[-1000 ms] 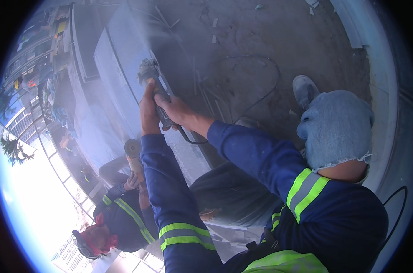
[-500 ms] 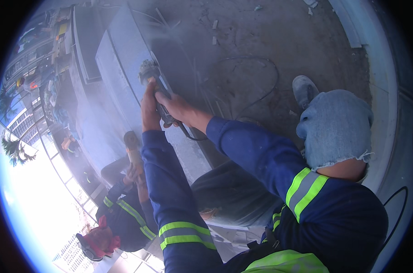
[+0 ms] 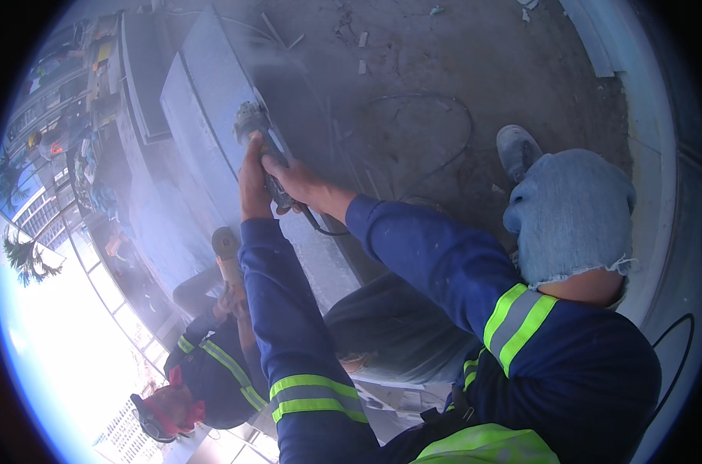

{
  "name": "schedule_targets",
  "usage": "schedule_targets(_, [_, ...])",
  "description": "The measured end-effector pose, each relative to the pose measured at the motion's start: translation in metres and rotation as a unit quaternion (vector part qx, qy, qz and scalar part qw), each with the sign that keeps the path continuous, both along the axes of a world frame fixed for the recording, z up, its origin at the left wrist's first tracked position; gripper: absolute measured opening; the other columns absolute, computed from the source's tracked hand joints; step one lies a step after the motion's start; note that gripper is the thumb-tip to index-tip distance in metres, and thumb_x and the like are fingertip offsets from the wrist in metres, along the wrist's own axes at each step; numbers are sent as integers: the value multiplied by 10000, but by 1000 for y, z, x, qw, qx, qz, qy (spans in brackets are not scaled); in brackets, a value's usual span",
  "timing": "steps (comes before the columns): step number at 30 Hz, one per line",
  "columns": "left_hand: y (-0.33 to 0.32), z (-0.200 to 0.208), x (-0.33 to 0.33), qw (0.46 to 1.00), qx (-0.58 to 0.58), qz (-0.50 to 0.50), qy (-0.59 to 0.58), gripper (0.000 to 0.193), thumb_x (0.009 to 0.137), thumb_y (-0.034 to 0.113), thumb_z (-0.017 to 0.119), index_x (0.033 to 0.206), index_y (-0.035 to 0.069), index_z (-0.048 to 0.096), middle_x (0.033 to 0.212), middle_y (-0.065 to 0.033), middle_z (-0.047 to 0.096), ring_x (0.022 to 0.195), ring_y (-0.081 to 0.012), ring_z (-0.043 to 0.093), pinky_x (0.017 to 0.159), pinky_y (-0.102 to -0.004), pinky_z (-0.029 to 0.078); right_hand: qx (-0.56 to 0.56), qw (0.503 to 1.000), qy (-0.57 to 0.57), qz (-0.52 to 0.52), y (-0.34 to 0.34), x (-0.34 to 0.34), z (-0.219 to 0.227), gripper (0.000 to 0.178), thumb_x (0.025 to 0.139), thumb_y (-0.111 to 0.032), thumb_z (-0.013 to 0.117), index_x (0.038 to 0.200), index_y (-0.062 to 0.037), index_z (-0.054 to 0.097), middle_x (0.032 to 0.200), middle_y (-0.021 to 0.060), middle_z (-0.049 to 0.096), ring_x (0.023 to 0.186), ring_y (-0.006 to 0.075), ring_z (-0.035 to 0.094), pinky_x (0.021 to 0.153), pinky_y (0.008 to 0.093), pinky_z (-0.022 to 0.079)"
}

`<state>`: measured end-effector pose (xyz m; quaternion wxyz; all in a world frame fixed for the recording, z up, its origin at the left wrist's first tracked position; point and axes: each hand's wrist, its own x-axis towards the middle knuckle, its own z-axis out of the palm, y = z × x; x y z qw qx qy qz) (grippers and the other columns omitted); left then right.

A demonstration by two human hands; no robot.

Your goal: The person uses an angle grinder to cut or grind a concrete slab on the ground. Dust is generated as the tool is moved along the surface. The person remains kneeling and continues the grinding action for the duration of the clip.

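Both my hands are wrapped round an angle grinder [image 3: 252, 121], its grey head pointing away from me. My left hand [image 3: 255, 182] grips it just behind the head. My right hand [image 3: 304, 184] closes on the rear of the body, where a dark cord runs out. The grinder's head sits at the edge of a long pale slab [image 3: 200, 108]; whether its disc touches the slab is hidden. Dust hangs in the air around the tool.
At the left a co-worker [image 3: 227, 383] in a dark striped top holds another grinder [image 3: 226, 246] near the slab. A dark cable [image 3: 465, 127] loops over the dusty floor [image 3: 436, 69], with scraps [image 3: 363, 40] farther off. My bent knee [image 3: 573, 216] is at the right.
My hands and the grinder have stayed almost in place, shifting very slightly left. The dust over the floor looks a little thinner.
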<state>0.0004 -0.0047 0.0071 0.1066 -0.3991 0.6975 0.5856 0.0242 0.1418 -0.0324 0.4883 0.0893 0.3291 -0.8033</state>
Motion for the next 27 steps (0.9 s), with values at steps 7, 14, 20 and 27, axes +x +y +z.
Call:
schedule_targets(7, [-2, 1, -2, 1000, -20, -2, -11, 565, 1125, 511, 622, 1431, 36, 636, 1122, -142, 736, 959, -253, 741, 850, -412, 610, -37, 999, -1, -10, 13, 0, 9, 625, 1147, -591, 514, 1250, 9, 650, 894, 110, 717, 618, 242, 773, 381, 302, 445])
schedule_targets(14, [4, 7, -1, 1000, -16, -8, -15, 601, 1123, 533, 620, 1440, 22, 625, 1125, -144, 733, 976, -252, 739, 851, -400, 608, -30, 999, 1, -13, 19, 0, 13, 618, 1148, -587, 517, 1228, 11, 649, 880, 109, 717, 616, 236, 775, 383, 298, 454])
schedule_targets(20, [6, 6, -1, 1000, -14, 2, -5, 664, 1079, 545, 685, 1375, -50, 682, 1097, -139, 736, 922, -238, 744, 807, -381, 599, -27, 999, 1, -23, 7, -1, 7, 635, 1145, -593, 528, 1239, 22, 650, 860, 120, 711, 615, 240, 777, 380, 297, 457])
schedule_targets(27, [25, 21, 5, 1000, -6, -21, -14, 672, 1101, 594, 634, 1408, -4, 644, 1009, -134, 722, 836, -246, 738, 702, -383, 610, -51, 999, -3, -20, 12, -1, 9, 655, 1146, -603, 530, 1254, 34, 641, 864, 131, 716, 607, 241, 774, 373, 298, 446])
